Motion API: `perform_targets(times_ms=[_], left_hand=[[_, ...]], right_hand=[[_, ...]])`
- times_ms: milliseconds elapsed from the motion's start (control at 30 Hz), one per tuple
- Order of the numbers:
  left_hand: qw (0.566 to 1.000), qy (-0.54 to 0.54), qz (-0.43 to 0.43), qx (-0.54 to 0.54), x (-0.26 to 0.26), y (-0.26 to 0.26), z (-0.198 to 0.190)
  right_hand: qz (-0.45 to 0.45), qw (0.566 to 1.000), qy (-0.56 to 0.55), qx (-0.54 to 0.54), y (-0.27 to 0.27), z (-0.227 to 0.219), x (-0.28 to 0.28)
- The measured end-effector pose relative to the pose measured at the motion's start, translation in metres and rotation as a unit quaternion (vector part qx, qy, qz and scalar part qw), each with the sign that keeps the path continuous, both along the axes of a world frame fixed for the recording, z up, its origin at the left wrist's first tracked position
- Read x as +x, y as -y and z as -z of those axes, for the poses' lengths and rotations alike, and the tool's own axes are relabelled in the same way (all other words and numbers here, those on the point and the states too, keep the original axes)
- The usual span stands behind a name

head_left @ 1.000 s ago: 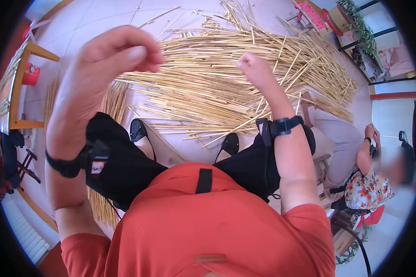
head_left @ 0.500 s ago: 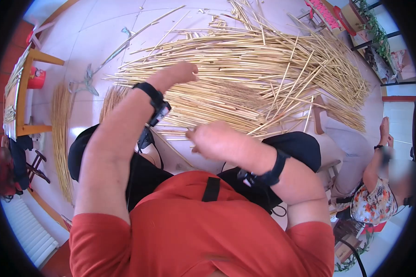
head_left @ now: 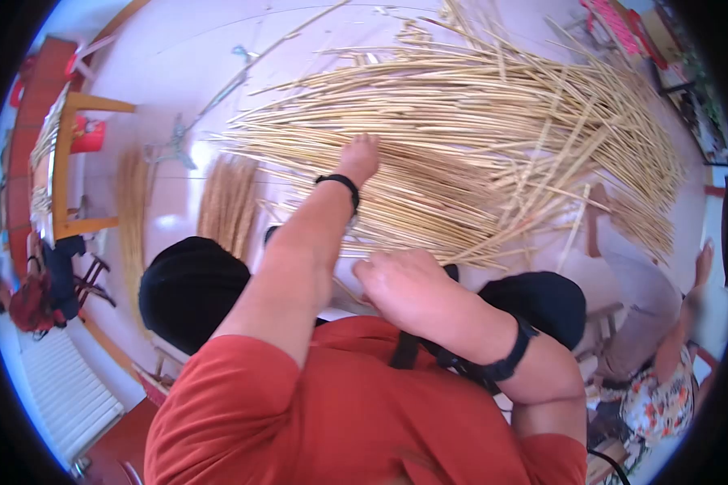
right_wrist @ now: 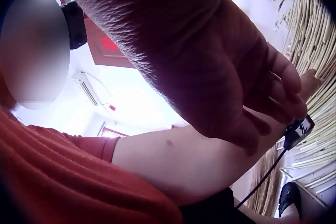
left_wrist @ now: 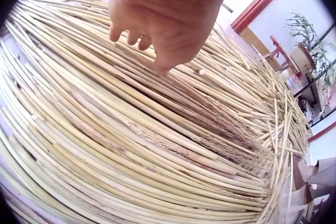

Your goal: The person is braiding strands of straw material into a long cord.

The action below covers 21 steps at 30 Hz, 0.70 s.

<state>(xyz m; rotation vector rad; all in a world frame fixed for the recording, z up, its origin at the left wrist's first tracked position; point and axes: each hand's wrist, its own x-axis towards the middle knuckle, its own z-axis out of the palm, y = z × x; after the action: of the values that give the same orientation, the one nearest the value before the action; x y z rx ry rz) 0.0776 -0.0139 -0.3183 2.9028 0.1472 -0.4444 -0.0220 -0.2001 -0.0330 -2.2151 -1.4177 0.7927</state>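
In the head view, my left hand (head_left: 359, 158) reaches out over a wide pile of dry straw-coloured stalks (head_left: 429, 101). The left wrist view shows its fingers (left_wrist: 131, 36) pointing down, fingertips close over the stalks (left_wrist: 131, 140); no stalk shows lifted in them. Brownish feathery seed heads (left_wrist: 226, 134) lie among the stalks just beyond the thumb. My right hand (head_left: 400, 279) hangs in front of my lap, nearer my body than the pile. Its fingers (right_wrist: 283, 74) are loosely bent with nothing between them, and they overlap my left forearm in the right wrist view.
Two brownish bundles (head_left: 228, 202) lie left of the pile, near my knee. Beyond them stands a wooden table (head_left: 61, 162) with a red bucket (head_left: 87, 135). A long thin stand (head_left: 218, 93) lies on the floor. Another person (head_left: 655, 396) sits at the right.
My left hand has come down from high at the left and reached forward over the stalks. The right hand has drawn back from the pile towards my lap. The head view has shifted.
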Motion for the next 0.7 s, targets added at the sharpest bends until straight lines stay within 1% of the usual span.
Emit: perform_targets(times_ms=[33, 67, 100, 167, 200, 233, 300, 333, 367, 433, 500, 567, 700], left_hand=[[0.999, -0.022, -0.039, -0.015, 0.000, -0.003, -0.014], [0.999, 0.010, -0.035, -0.014, -0.001, -0.004, -0.009], [0.999, 0.007, -0.040, -0.004, -0.004, -0.009, -0.006], [0.997, -0.019, -0.060, -0.038, -0.003, -0.001, -0.023], [0.999, -0.010, -0.050, -0.015, -0.002, -0.002, -0.014], [0.998, -0.012, -0.052, -0.016, -0.002, -0.002, -0.020], [0.999, -0.041, -0.001, 0.004, -0.003, 0.000, -0.032], [0.999, -0.011, 0.027, 0.029, -0.007, 0.001, -0.031], [0.999, -0.011, 0.027, 0.028, -0.011, 0.001, -0.029], [0.990, 0.011, 0.122, 0.075, -0.022, 0.003, -0.028], [0.987, 0.027, 0.140, 0.072, -0.031, 0.003, -0.029], [0.979, 0.039, 0.175, 0.095, -0.039, 0.001, -0.039], [0.979, 0.056, 0.175, 0.093, -0.045, -0.006, -0.048]], right_hand=[[-0.015, 0.999, -0.010, 0.027, -0.011, 0.004, 0.000], [-0.008, 1.000, -0.004, 0.017, -0.004, 0.003, 0.001], [-0.006, 1.000, 0.001, 0.017, 0.000, 0.003, -0.001], [-0.006, 1.000, 0.006, 0.009, -0.002, 0.004, 0.000], [-0.009, 1.000, 0.010, 0.004, -0.003, 0.005, 0.000], [-0.011, 1.000, 0.014, -0.002, -0.004, 0.005, 0.000], [-0.016, 1.000, 0.011, -0.005, -0.005, 0.007, 0.001], [-0.021, 1.000, 0.011, -0.006, -0.006, 0.007, 0.001], [-0.021, 1.000, 0.010, -0.007, -0.007, 0.007, 0.002], [-0.016, 1.000, 0.006, 0.008, -0.007, 0.007, 0.001], [-0.014, 1.000, 0.005, 0.000, -0.007, 0.006, 0.000], [-0.014, 1.000, 0.006, -0.006, -0.007, 0.006, -0.001], [-0.018, 0.998, 0.039, 0.041, -0.005, 0.008, -0.006]])
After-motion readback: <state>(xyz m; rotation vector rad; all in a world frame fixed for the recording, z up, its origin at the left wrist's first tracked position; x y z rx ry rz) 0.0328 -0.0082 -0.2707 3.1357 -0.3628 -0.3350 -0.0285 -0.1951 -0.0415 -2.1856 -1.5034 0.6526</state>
